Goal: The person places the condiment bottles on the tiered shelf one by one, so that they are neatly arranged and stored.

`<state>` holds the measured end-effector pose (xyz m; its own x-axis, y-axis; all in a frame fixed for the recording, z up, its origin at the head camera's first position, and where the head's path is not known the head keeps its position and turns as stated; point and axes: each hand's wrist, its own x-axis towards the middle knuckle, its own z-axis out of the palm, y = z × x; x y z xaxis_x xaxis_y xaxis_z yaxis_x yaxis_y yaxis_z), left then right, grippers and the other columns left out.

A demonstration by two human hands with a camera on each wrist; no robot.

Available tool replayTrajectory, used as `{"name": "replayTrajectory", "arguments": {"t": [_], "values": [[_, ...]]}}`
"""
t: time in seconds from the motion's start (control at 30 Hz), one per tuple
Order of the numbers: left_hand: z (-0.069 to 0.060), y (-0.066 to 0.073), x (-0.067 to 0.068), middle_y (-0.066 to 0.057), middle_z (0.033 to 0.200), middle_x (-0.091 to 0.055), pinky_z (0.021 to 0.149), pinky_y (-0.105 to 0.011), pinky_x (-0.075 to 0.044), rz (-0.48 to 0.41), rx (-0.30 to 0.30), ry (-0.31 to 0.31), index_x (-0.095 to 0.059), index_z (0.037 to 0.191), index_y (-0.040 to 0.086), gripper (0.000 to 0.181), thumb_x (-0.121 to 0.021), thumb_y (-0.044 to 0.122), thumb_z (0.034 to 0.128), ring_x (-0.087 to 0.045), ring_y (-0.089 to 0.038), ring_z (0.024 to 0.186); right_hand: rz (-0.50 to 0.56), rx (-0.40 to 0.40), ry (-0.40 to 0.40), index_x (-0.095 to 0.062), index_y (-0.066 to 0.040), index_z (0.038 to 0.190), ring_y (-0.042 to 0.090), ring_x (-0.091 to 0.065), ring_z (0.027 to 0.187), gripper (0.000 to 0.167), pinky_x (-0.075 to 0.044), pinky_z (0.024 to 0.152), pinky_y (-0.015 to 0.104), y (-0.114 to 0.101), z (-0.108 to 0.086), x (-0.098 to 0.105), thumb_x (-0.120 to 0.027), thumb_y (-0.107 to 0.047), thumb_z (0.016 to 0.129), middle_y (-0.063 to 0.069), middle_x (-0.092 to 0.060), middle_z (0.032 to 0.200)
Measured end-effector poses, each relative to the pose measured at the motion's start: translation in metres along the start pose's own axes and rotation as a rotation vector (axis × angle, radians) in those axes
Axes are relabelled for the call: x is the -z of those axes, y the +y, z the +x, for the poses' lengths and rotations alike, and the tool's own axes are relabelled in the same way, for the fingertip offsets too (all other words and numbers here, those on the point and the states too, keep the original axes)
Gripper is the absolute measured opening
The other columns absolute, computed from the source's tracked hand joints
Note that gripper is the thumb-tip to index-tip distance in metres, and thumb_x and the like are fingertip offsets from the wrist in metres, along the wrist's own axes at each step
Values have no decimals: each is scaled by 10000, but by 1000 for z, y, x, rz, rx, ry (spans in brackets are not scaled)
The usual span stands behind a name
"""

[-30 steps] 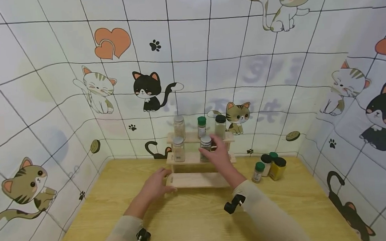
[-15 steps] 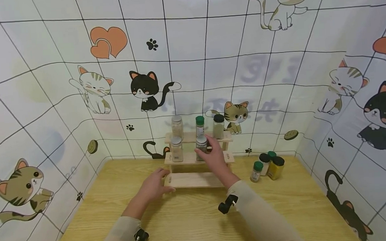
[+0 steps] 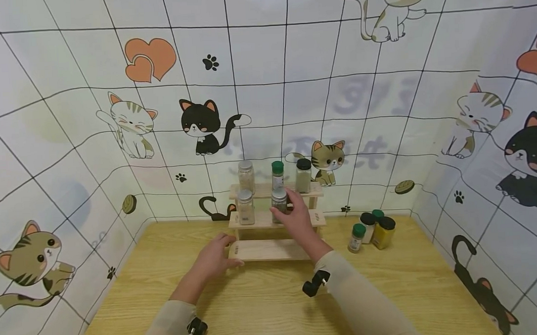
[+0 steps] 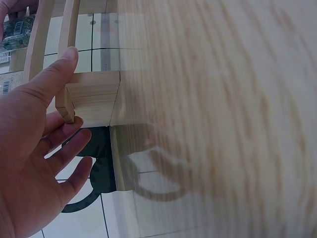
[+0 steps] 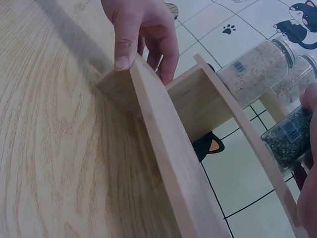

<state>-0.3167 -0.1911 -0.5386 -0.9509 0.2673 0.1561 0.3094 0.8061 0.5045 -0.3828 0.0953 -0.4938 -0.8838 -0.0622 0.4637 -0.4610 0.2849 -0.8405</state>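
A small three-tier wooden spice rack [image 3: 268, 251] stands against the back wall. My left hand [image 3: 214, 256] grips the left end of its lowest shelf; the left wrist view shows the thumb on one side of the board and fingertips on the other. On the middle shelf, my right hand [image 3: 296, 219] holds a silver-capped glass jar [image 3: 279, 200] of dark green flakes between thumb and fingers. To its left is a silver-capped jar [image 3: 246, 209] with pale contents. The top shelf bears a silver-capped jar [image 3: 246, 176], a green-capped jar [image 3: 278, 174] and a black-capped jar [image 3: 303, 177].
Right of the rack, several more jars are grouped on the wooden table [image 3: 267, 309]: a green-capped one [image 3: 356, 238] in front, a yellow one [image 3: 384, 233] with a black cap, and others partly hidden. Cat-printed walls [image 3: 260, 102] enclose the back and sides.
My right hand and the dark green jar have shifted slightly left along the middle shelf. My left hand keeps its hold on the rack. The head view has also turned a little.
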Motion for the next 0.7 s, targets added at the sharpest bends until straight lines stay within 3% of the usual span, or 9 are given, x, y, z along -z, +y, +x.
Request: {"name": "replayTrajectory", "arguments": {"t": [0.27,0.37,0.5,0.7], "values": [[1,-3,-2,-90,1335,-666,1026,-567,-584,0,6,-5,-704,1397,56,730,-1013,377,818,-690,-355,1227,0,-55,46,-509,-116,1558,284,-596,1238,765,-564,986,496,-6,-10,3,-937,-216,932,106,-585,1378],[1,-3,-3,-87,1344,-665,1034,-559,-581,-1,9,-5,-700,1404,60,734,-1010,382,822,-687,-344,1232,1,-64,70,-516,-100,1527,308,-577,1212,738,-546,991,526,-6,-18,10,-933,-242,935,134,-572,1347],[1,-2,-3,-86,1340,-665,1031,-556,-582,-4,9,-4,-698,1405,56,739,-1008,389,823,-687,-336,1224,-5,-53,89,-543,-80,1476,390,-558,1206,650,-523,1013,548,-4,-30,25,-910,-206,954,195,-549,1342],[-1,1,-1,-101,1323,-668,1015,-565,-585,-7,-3,2,-697,1397,39,734,-1007,380,825,-691,-345,1203,-124,4,151,-549,-27,1434,394,-547,1188,562,-499,1013,516,5,-52,63,-871,-133,985,235,-522,1339]]}}
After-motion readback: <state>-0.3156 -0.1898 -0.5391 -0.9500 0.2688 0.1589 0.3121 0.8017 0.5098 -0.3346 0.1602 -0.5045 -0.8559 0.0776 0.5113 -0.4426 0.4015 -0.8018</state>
